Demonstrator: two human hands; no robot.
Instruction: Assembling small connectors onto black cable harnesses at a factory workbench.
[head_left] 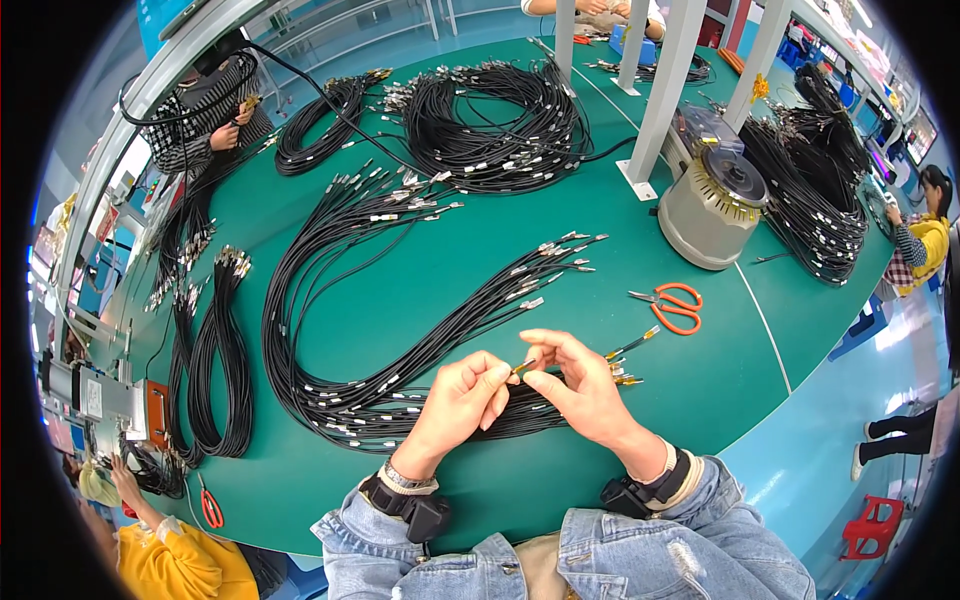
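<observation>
In front of me, my left hand (463, 400) pinches the end of a thin black cable (525, 367) between thumb and forefinger. My right hand (580, 388) is closed around the same cable just beside it, its curled fingers partly hiding the end. A small gold-coloured tip seems to show between my fingertips. Beneath both hands runs a curved bundle of black cables (325, 395) with white tags. Cable ends with yellowish connectors (627, 379) stick out past my right hand. Orange-handled cutters (675, 306) lie to the right.
A large coil of black cables (500, 170) lies farther back, near grey metal posts (660, 110) and a round beige bowl-like machine (710, 215). More looped cables (225, 370) lie left, by red-handled cutters (211, 507). Co-workers sit around the green table (560, 265).
</observation>
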